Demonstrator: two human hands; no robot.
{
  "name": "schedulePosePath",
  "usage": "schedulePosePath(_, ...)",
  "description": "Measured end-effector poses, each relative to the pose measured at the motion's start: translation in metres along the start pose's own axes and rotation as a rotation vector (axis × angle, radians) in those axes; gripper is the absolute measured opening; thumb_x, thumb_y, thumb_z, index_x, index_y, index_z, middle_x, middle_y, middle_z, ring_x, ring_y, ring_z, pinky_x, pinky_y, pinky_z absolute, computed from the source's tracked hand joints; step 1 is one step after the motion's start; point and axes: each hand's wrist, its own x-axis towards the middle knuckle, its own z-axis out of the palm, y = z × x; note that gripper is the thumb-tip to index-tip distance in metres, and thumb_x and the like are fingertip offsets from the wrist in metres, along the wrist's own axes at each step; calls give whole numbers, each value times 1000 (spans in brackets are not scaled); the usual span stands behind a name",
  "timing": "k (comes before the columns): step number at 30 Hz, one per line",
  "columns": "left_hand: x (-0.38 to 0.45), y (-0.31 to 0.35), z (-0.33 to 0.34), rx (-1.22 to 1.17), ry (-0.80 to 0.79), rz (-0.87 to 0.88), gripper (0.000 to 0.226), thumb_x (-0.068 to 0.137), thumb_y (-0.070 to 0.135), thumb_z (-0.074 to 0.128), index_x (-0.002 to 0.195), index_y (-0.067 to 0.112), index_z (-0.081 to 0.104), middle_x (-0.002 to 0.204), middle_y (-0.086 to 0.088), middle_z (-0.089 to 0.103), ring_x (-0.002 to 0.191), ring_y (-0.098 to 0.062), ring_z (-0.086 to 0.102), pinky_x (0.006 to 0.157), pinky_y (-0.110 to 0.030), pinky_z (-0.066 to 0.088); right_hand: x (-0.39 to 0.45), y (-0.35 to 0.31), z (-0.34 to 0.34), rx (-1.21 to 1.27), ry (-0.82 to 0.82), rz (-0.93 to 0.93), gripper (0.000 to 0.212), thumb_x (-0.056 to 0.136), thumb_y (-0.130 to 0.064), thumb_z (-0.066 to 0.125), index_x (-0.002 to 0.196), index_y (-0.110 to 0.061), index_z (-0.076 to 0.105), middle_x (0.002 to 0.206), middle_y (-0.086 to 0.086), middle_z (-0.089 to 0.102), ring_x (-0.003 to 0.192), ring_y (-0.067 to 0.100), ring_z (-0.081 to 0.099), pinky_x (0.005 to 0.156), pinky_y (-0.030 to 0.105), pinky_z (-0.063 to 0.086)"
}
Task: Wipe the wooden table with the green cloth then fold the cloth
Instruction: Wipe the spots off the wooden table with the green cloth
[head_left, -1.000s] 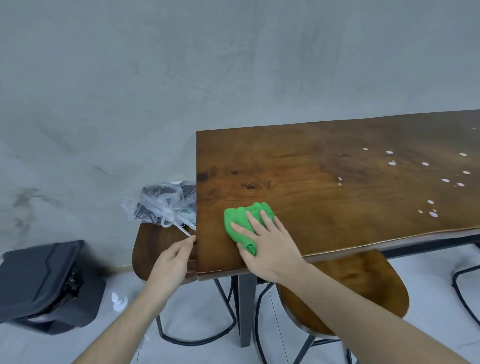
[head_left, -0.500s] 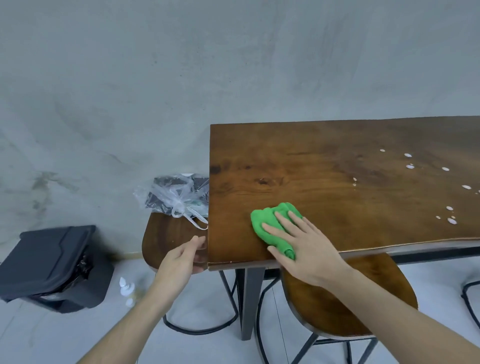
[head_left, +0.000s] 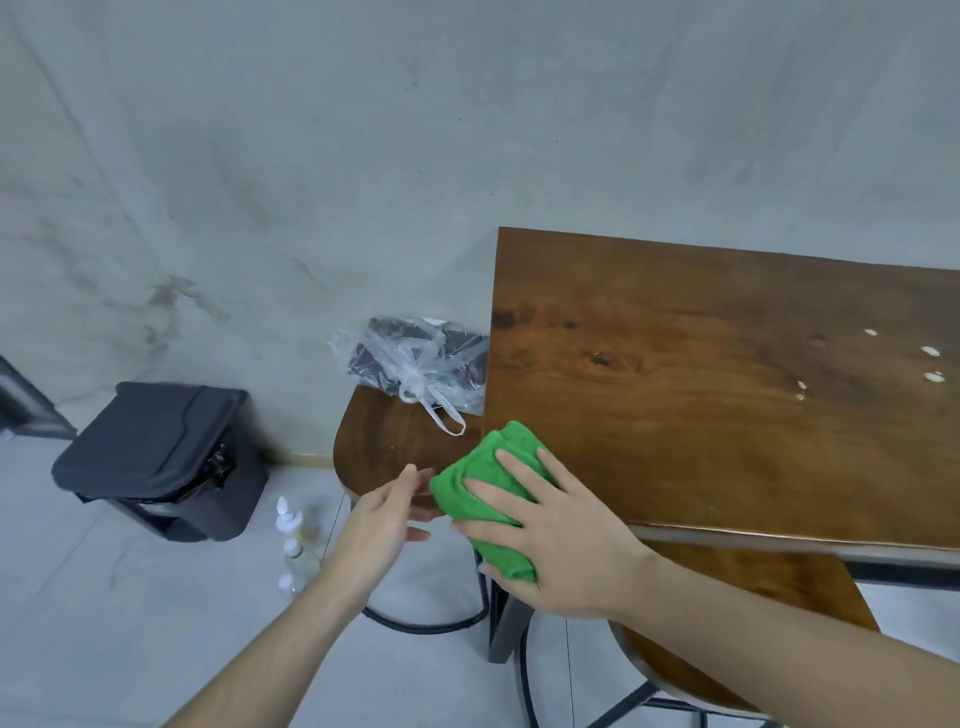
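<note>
A grey mottled wall (head_left: 363, 156) fills the background, and in front of me the wooden desk (head_left: 727, 415) runs off to the right, its near left corner just under my view. White droplets (head_left: 930, 364) sit scattered on the desk top toward the right edge.

My right hand (head_left: 561, 545) lies flat on the green cloth (head_left: 485, 486), fingers spread and pressing it down at the desk's near left corner. The cloth is bunched, and its left part hangs past the corner over open air.

My left hand (head_left: 382, 525) hovers beside the corner, palm turned up and fingers loosely extended, with the fingertips just beside the cloth's overhanging edge; I cannot tell whether they touch it.

Left of the desk stands a wooden stool (head_left: 384, 447) carrying a knotted clear plastic bag (head_left: 415, 358) with dark contents. A second stool (head_left: 753, 623) sits under the desk beneath my right forearm. On the floor (head_left: 104, 623) rest a dark lidded bin (head_left: 150, 457) and some small bottles (head_left: 296, 545).
</note>
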Motion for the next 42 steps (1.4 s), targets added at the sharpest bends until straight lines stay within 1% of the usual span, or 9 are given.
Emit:
schedulePosePath(3,6,-3,-10,-30,4,-11,37,102,38,40,116,18,69,111,-1,69,90,-20,65,77,-35,58,38,-5,-8,-4,41,-105,40,97,-52,45,105,-28,75,117,-4,68,131,33,52,118,55,30)
schedulePosePath(6,17,-5,-19,-39,7,-13,32,102,40,41,107,26,69,111,2,69,89,-21,66,77,-35,59,69,13,-24,38,-5,-186,49,99,-52,37,83,-26,75,87,-6,68,94,21,61,111,47,35)
schedulePosePath(10,34,-3,-28,-17,-60,-20,36,102,42,39,111,26,70,110,6,69,90,-20,65,75,-33,59,121,64,-35,102,-239,-119,66,97,-63,19,100,-26,75,102,-3,72,101,19,61,118,44,28)
schedulePosePath(17,63,13,-29,90,-194,53,27,101,35,45,121,32,63,114,14,66,99,-7,64,84,-23,55,187,134,-25,38,-259,151,63,103,-60,28,124,-12,65,131,7,63,124,24,49,118,39,26)
schedulePosePath(21,75,20,-22,86,-219,37,27,101,33,46,123,34,61,116,13,64,97,-3,64,83,-23,56,165,118,-21,85,-173,-16,70,96,-63,24,107,-16,74,113,0,71,112,20,60,124,34,13)
schedulePosePath(27,96,35,-3,32,-217,-12,23,102,30,46,120,32,59,111,9,63,95,-5,63,63,-12,51,158,127,-8,210,-51,-300,44,102,-47,41,97,-20,75,97,-4,73,95,20,62,111,42,37)
schedulePosePath(30,113,41,5,28,-182,-12,22,101,31,48,117,33,62,111,10,65,97,-5,64,81,-23,57,185,161,-5,216,-86,-262,47,101,-51,37,96,-21,72,92,-4,70,89,19,60,104,41,41)
schedulePosePath(36,152,62,33,-2,-116,-28,19,99,29,52,114,28,65,103,4,67,95,-11,64,78,-27,58,263,254,10,170,-164,-185,67,94,-66,16,87,-25,68,86,-5,67,87,20,57,99,39,41)
schedulePosePath(42,196,83,59,-16,-29,-25,17,98,29,55,108,34,68,89,6,71,85,-13,68,82,-36,58,335,342,17,114,-208,-83,59,97,-65,21,89,-28,67,103,0,71,102,22,59,104,38,38)
